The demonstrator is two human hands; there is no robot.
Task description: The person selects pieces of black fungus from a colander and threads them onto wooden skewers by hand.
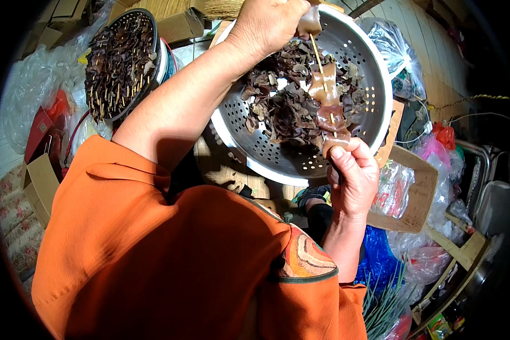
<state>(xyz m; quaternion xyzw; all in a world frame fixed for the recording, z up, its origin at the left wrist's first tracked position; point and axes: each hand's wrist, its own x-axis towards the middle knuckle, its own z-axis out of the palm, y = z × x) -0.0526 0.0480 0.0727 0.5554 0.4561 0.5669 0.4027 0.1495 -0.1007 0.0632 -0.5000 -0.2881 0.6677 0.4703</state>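
Before me is a perforated metal colander [280, 163] holding a loose heap of dark wood ear fungus [287, 114]. Across its right part runs a thin bamboo skewer [316, 53], threaded through several wet brown fungus pieces [323, 87]. At the skewer's far end, my left hand [265, 25] grips a pale brown fungus piece [310, 22]. My right hand [355, 172] pinches the lowest piece at the near end between thumb and fingers, above the colander's near right rim. The skewer's tips are hidden by the hands and fungus.
Left of my left arm, a round dark container [146, 95] is packed with skewered fungus. Cardboard boxes [180, 27] stand behind. To the right are an open cardboard box [423, 199] with plastic bags, a tied clear bag [391, 51], a blue bag [376, 255] and green onion leaves [384, 297].
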